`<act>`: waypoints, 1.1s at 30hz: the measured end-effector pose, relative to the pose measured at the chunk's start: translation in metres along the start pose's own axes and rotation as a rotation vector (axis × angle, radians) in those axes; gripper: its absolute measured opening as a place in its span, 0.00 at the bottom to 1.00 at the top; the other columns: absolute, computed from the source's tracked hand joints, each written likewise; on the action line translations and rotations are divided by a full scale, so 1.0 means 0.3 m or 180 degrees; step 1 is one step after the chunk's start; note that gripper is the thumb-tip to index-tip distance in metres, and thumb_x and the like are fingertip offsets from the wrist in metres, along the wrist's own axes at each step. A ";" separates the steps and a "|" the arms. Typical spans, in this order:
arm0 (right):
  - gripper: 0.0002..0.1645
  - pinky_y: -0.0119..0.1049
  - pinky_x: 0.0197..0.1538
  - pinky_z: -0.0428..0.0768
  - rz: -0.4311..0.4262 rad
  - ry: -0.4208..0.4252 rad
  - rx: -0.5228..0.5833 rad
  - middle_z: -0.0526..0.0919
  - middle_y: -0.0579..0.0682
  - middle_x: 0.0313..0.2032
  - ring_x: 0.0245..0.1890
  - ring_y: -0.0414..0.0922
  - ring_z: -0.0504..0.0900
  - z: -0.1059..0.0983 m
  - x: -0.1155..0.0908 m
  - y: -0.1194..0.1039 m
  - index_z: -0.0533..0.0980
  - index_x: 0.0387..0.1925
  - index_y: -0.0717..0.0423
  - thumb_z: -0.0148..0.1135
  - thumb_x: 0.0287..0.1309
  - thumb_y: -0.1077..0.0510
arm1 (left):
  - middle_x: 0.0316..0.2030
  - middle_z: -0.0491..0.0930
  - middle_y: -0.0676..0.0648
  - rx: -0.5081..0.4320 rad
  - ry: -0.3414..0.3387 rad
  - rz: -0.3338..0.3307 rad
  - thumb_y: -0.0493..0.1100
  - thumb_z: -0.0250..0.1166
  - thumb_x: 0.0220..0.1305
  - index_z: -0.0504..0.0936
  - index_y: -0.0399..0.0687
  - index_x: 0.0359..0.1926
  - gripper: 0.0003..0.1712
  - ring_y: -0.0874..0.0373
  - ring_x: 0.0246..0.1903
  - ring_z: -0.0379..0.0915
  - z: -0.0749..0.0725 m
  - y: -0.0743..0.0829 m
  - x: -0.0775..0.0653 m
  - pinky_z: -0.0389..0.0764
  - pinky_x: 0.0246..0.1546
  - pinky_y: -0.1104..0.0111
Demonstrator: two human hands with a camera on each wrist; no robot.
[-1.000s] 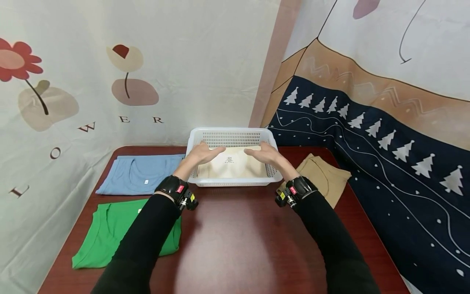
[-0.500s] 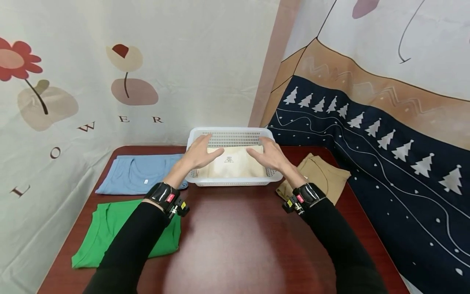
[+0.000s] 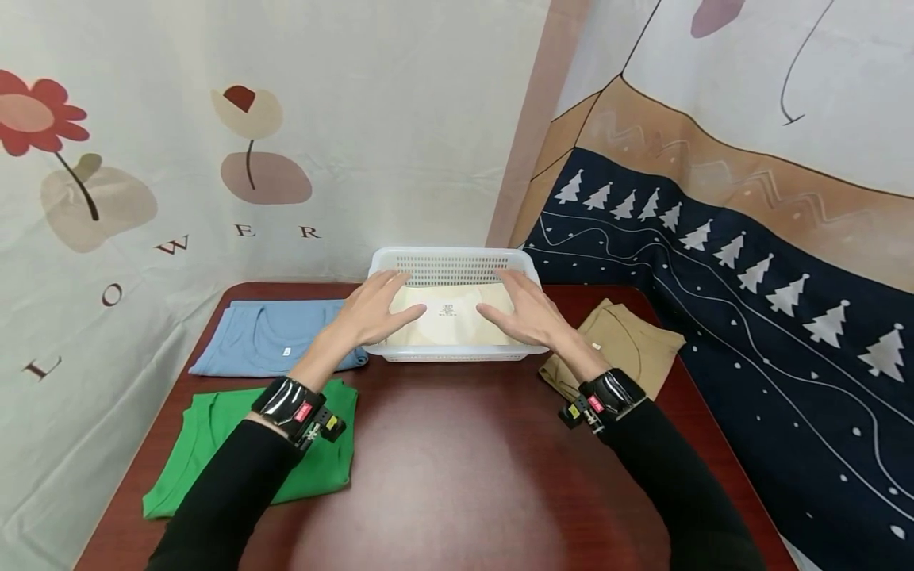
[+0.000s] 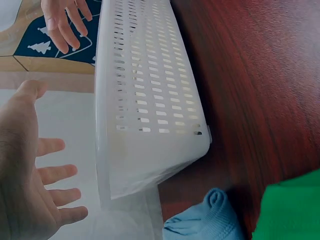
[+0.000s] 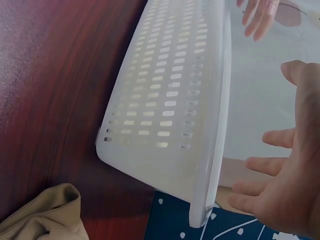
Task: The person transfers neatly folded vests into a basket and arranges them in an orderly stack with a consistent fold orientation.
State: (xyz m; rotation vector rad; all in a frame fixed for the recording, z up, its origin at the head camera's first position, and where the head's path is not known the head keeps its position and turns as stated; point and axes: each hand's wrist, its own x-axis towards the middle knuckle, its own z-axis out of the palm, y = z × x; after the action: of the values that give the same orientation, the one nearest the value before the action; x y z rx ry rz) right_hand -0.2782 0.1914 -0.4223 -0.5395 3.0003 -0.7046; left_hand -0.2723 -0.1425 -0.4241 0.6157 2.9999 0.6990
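A white perforated plastic basket (image 3: 457, 354) stands at the back of the table with a folded cream garment (image 3: 457, 325) inside it, a small dark print on its front. My left hand (image 3: 374, 311) hovers over the basket's left end, fingers spread and thumb pointing inward. Mirroring it, my right hand (image 3: 531, 313) is over the right end, also with spread fingers. In both wrist views the hands are above the basket rim (image 4: 102, 110), apart from it and holding nothing.
Folded on the table (image 3: 443, 476) are a blue shirt (image 3: 264, 341) and a green garment (image 3: 321, 452) on the left. A tan garment (image 3: 635, 349) lies to the right of the basket. Printed curtains (image 3: 400, 119) hang right behind the table.
Both hands have risen out of the basket and drawn back and apart, the left one moving further left. The basket and the cream garment have stayed in place.
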 end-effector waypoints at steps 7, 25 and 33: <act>0.53 0.67 0.87 0.66 -0.0265 0.0106 -0.0067 0.64 0.62 0.87 0.87 0.62 0.64 0.022 -0.036 -0.028 0.65 0.86 0.53 0.62 0.74 0.27 | 0.85 0.66 0.34 0.0076 0.0088 0.0091 0.71 0.61 0.81 0.67 0.47 0.87 0.49 0.31 0.87 0.57 -0.012 -0.017 -0.070 0.62 0.86 0.33; 0.54 0.64 0.88 0.65 -0.0902 0.0074 -0.0002 0.67 0.59 0.85 0.87 0.59 0.66 0.113 -0.161 -0.196 0.64 0.88 0.47 0.66 0.72 0.28 | 0.87 0.63 0.34 0.0095 0.0187 -0.0198 0.72 0.62 0.81 0.64 0.50 0.89 0.50 0.30 0.87 0.55 -0.016 -0.139 -0.351 0.64 0.81 0.26; 0.55 0.61 0.90 0.63 -0.1126 -0.0080 -0.0137 0.65 0.57 0.87 0.88 0.61 0.64 0.164 -0.196 -0.271 0.62 0.89 0.46 0.66 0.72 0.27 | 0.85 0.64 0.31 0.0134 0.0262 -0.0411 0.71 0.63 0.81 0.65 0.50 0.88 0.49 0.27 0.85 0.57 -0.027 -0.204 -0.473 0.65 0.78 0.23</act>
State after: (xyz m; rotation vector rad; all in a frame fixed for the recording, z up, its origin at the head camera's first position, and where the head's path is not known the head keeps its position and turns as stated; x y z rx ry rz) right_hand -0.1920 0.1218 -0.4351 -1.0899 2.9311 -0.6389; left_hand -0.1649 -0.2494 -0.4551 0.3993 3.1024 0.6714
